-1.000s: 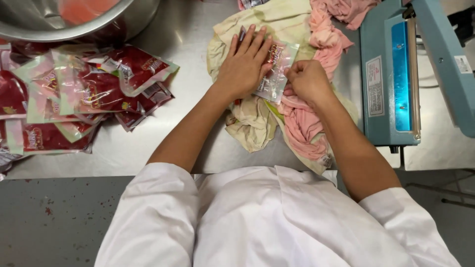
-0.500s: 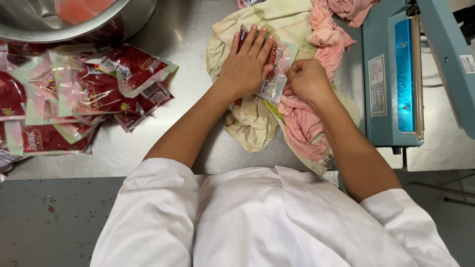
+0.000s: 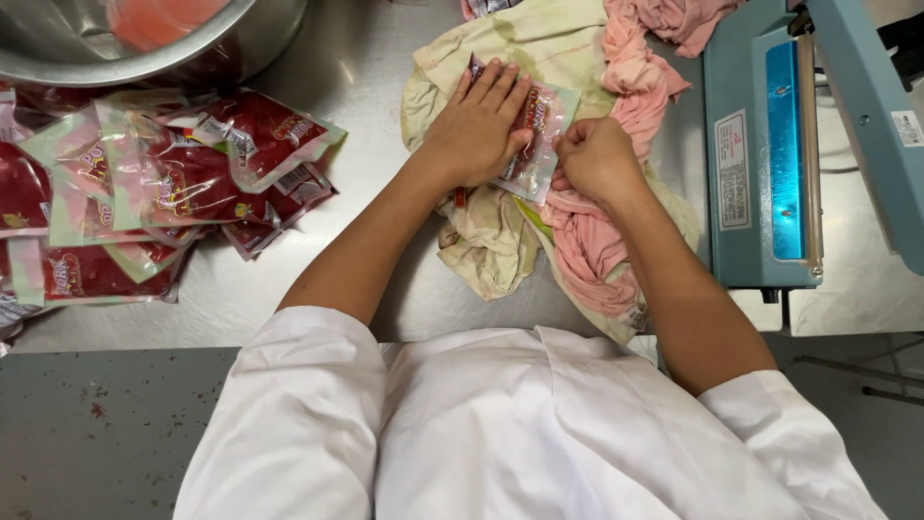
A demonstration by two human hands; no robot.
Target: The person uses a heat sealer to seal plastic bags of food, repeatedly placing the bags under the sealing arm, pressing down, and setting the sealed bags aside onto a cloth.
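Wiping step, by the look of it: left hand (image 3: pixel 476 125) flat on a small clear pouch (image 3: pixel 534 135) with dark red filling, fingers straight and close together, pressing it down onto the cream cloth (image 3: pixel 500 53). Right hand (image 3: pixel 597 159) curled into a loose fist, fingers pinching the pouch's right edge against the pink cloth (image 3: pixel 602 250). Pouch lying on the bunched cloths, mid-surface, just left of the blue heat sealer (image 3: pixel 760 154), open edge toward that side as far as can be told. Probable next need: dry, flat mouth on the pouch before any seal; keep filling pushed away from the pinched edge, avoid creases. Sealer arm raised, white rectangular label with red print on its base, second small white sticker on the arm. Heap of filled pouches (image 3: pixel 164 183) far left on the steel surface (image 3: pixel 385 58): dark red contents, pale green borders, red lettering, small barcode patches, overlapping at random. Steel bowl (image 3: pixel 144 48) top left, orange-red contents.
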